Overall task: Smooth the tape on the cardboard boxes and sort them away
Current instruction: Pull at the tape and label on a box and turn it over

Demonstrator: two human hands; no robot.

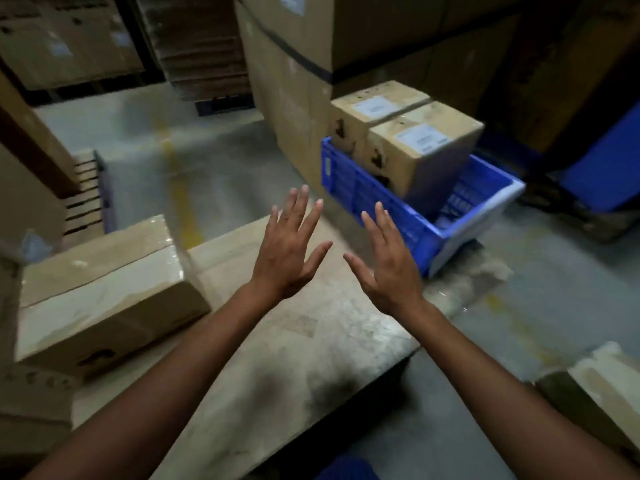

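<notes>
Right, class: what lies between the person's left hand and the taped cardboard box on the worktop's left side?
Only bare worktop, seen in the head view: nothing stands between the left hand and the taped cardboard box.

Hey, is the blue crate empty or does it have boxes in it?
Not empty. Two labelled cardboard boxes stand side by side inside the blue crate.

Hands: 2, left hand (287, 252) and right hand (389, 268).
Labelled cardboard boxes: 2, rear box (375, 109) and front box (420, 147).
Blue crate (353, 192): 1.
Taped cardboard box (104, 292): 1.
Background cartons: blurred, not countable.
</notes>
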